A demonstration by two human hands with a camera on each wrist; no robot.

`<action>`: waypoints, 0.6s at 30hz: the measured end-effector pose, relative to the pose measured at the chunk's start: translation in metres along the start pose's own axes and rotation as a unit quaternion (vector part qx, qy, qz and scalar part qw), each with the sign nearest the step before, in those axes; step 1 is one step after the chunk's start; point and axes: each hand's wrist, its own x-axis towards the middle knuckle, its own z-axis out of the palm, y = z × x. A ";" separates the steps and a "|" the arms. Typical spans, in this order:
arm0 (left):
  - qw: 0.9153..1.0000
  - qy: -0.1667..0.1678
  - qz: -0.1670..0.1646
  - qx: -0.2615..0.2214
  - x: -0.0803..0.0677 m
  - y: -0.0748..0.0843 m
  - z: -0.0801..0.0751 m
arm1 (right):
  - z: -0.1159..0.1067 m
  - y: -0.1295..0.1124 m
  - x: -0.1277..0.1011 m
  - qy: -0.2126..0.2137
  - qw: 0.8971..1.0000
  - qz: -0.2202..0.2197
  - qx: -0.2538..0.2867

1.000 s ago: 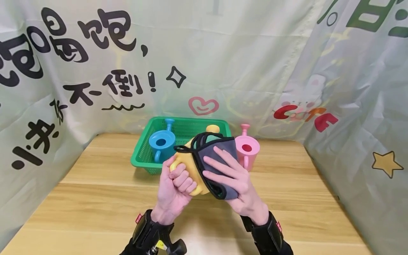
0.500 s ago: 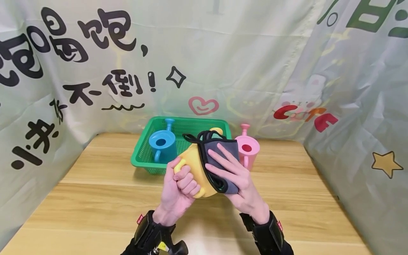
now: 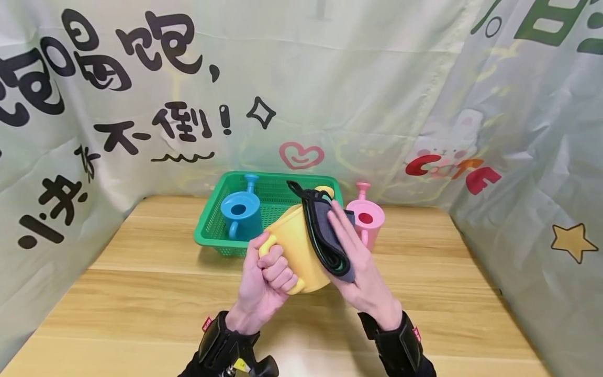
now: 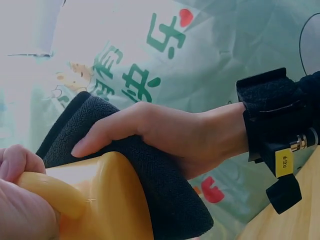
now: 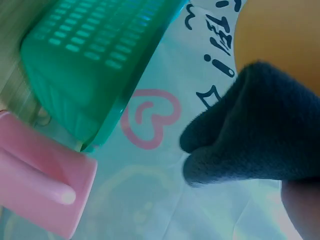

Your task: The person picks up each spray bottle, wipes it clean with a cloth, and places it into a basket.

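Note:
In the head view my left hand point(image 3: 264, 277) grips the handle of a yellow watering can point(image 3: 299, 248), tilted above the table. Its round yellow spout end point(image 3: 325, 191) shows behind a folded grey cloth point(image 3: 325, 225) with black edging and a corner loop. My right hand point(image 3: 360, 267) holds this cloth against the can's right side, long fingers along the upper face. In the left wrist view the thumb point(image 4: 107, 130) of that hand lies across the cloth, beside the can's base point(image 4: 125, 200). The right wrist view shows the cloth point(image 5: 255, 130) folded over beside the can.
Behind the hands a green plastic basket point(image 3: 207, 230) stands on the wooden table point(image 3: 141, 303), with a blue watering can point(image 3: 241, 214) inside. A pink watering can point(image 3: 369, 217) stands just right of the basket. A printed curtain point(image 3: 377, 104) encloses the back and sides.
My right hand and the cloth have shifted right and turned more edge-on, uncovering more of the yellow can's side. My left hand has moved slightly right, keeping its grip on the handle.

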 end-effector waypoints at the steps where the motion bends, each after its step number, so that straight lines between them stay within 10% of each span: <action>1: 1.000 0.000 -0.001 0.001 0.000 0.000 0.000 | -0.001 -0.001 -0.001 -0.003 1.000 0.027 -0.007; 7: 1.000 0.011 -0.001 0.020 0.000 0.000 0.000 | -0.002 -0.003 -0.002 -0.026 0.993 0.110 -0.017; 18: 1.000 0.028 -0.006 -0.008 0.000 -0.004 -0.002 | -0.006 -0.001 -0.002 -0.057 0.994 0.073 -0.055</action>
